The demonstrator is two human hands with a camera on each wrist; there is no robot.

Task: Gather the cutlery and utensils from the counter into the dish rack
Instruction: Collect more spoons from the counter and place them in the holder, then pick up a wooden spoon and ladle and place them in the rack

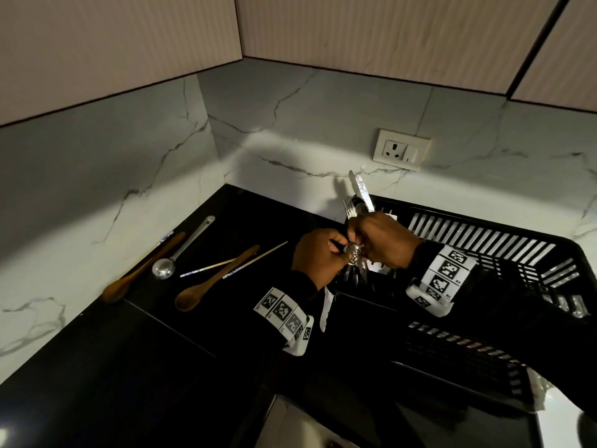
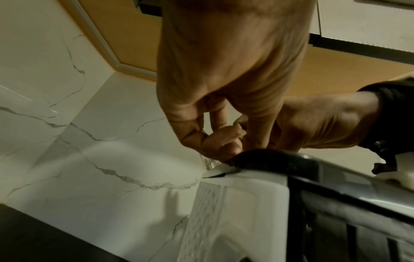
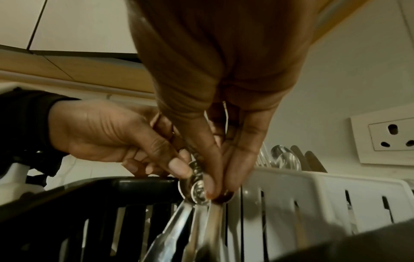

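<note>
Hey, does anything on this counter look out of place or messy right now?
Nothing is spilled or broken. The utensils not yet gathered lie scattered at odd angles on the black counter: two wooden spoons, a metal ladle and thin chopsticks, one crossing a spoon. Both hands, the left and the right, pinch a bunch of metal cutlery at the rack's rim.

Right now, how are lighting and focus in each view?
Head view: dim, black counter swallows detail, a light band crosses the wall. Left wrist: soft, rack rim blurred. Right wrist: cutlery glints, foreground blurred.
</note>
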